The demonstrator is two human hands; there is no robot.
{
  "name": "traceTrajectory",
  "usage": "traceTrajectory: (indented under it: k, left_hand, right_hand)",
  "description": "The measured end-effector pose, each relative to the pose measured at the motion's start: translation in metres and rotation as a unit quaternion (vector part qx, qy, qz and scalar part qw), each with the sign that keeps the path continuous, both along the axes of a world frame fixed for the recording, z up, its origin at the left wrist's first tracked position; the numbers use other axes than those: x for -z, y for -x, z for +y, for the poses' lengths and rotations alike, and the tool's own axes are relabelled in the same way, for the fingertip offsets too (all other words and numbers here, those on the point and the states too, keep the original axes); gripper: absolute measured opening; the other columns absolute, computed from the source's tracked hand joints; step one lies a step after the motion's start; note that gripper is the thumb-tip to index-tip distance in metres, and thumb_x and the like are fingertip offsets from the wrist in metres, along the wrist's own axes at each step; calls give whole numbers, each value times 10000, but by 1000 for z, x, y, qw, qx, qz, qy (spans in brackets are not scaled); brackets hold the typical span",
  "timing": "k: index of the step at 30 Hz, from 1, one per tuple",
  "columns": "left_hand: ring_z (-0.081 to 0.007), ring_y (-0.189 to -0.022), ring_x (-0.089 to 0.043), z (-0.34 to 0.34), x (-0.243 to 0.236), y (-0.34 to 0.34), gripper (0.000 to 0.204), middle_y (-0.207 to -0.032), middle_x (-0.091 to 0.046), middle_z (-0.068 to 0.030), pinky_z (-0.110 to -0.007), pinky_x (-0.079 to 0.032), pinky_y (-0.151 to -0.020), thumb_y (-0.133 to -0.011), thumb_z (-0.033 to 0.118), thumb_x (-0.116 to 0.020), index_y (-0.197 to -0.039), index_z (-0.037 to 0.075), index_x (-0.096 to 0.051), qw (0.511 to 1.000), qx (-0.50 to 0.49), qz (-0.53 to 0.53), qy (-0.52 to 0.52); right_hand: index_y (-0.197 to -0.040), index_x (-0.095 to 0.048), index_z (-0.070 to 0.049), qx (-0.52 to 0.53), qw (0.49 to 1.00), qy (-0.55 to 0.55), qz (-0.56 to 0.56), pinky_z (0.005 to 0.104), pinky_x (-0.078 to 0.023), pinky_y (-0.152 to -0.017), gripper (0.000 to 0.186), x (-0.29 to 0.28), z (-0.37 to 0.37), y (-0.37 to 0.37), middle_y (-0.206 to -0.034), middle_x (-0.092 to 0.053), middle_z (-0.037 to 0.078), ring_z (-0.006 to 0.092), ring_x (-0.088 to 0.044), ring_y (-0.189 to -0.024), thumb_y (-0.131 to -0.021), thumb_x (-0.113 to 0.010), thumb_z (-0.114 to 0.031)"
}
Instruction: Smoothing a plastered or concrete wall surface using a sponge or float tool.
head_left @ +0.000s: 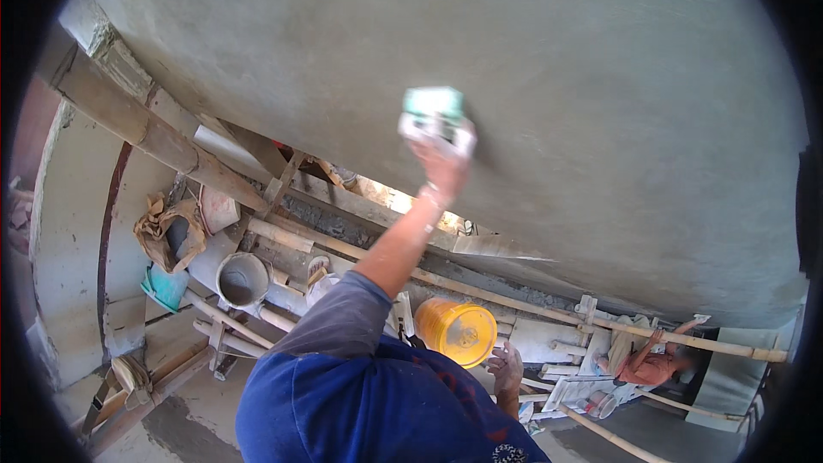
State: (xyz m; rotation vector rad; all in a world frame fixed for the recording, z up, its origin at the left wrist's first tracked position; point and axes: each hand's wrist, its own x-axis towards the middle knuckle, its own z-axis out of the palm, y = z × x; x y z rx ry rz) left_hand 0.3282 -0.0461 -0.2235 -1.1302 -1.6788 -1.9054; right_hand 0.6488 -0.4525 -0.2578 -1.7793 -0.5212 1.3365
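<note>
My left hand (444, 159) is raised with the arm stretched out, pressing a green sponge-like block (434, 101) against the grey plastered wall (557, 111). Motion smears the block and the fingers closed round it, and white material covers the fingers. Lower down, close to my body, my right hand (506, 366) hangs with its fingers loosely apart and nothing visible in them. Beside it stands a yellow bucket (467, 334), whose lower part is hidden by my blue shirt.
Bamboo poles (514, 296) run along the wall as scaffolding. To the left are a grey-filled bucket (243, 280), a torn paper sack (171, 236) and a teal bucket (165, 285). At far right, a co-worker in an orange shirt (645, 366) reaches toward the wall.
</note>
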Motion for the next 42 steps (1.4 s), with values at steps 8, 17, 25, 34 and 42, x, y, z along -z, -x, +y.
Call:
traceTrajectory:
  k: [8,17,25,34,42]
  left_hand:
    - [-422,-1121,-482,-27,72,22,679,-1214,-499,-205,-499,-376,-956,-680,100,-797,-1296,165,-519,974,215,59,42]
    - [-431,-1201,-400,25,-137,196,629,-1322,-381,-279,-504,-328,-1025,-820,120,-729,-1395,44,-486,990,-22,93,-100]
    - [-373,-1226,-436,14,-263,87,582,-1267,-474,-185,-499,-367,-993,-784,285,-768,-1328,161,-602,936,63,325,-124]
    - [-430,-1050,-512,48,-287,339,576,-1184,-519,-275,-507,-392,-949,-956,360,-549,-1444,68,-459,989,-150,-4,10]
    - [-438,-1188,-453,19,-230,240,649,-1311,-468,-287,-505,-367,-1024,-847,310,-724,-1404,55,-513,958,-50,281,-31]
  right_hand:
    - [-1338,-495,-40,-32,998,-55,-5,230,-490,-560,522,3,23,4,-982,-666,66,133,-645,-756,-983,-549,-419]
    - [-1316,-519,-55,-25,997,-72,14,267,-516,-511,480,24,26,7,-951,-681,111,177,-663,-704,-982,-547,-399]
    - [-1319,-519,-70,8,996,-79,42,282,-513,-497,477,52,72,19,-892,-662,102,192,-661,-694,-972,-561,-394]
    - [-1339,-509,-33,-112,984,67,118,525,-470,-851,622,143,100,-48,-1158,-551,160,368,-551,-981,-986,-448,-541]
    - [-1280,-530,-136,-51,991,-109,61,314,-445,-525,509,30,136,39,-891,-609,54,160,-559,-645,-906,-622,-468]
